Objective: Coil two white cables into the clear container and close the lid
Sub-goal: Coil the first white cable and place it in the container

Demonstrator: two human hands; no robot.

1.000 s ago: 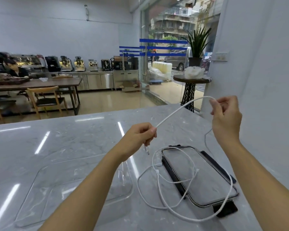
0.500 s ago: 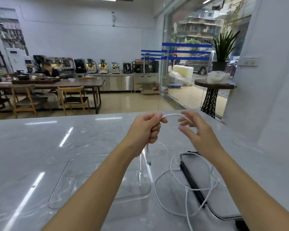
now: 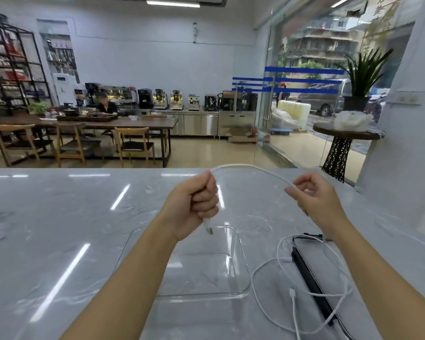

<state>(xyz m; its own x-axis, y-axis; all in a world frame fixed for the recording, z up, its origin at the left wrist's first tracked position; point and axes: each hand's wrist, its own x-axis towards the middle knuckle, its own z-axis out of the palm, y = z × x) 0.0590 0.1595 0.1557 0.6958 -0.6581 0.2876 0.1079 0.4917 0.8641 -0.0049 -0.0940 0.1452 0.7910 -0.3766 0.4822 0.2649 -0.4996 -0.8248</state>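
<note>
My left hand [image 3: 196,202] is a closed fist around one end of a white cable [image 3: 250,167]; the plug sticks out below the fist, above the clear container [image 3: 238,253]. From the fist the cable arcs right to my right hand [image 3: 314,200], which pinches it between thumb and fingers. Beyond that hand the cable hangs down to loose loops on the counter. More white cable [image 3: 263,298], a plug showing, lies tangled over the clear lid [image 3: 312,256] with its black clips, right of the container. The container looks empty.
The marble counter [image 3: 59,229] stretches left and far. A white wall [image 3: 407,168] stands close on the right. Beyond the counter are wooden tables, chairs, a seated person, coffee machines and a round stand with a plant.
My hands drew together, then my right hand slid out along the cable to the right. The camera tilted up, and the container and lid sit lower in view.
</note>
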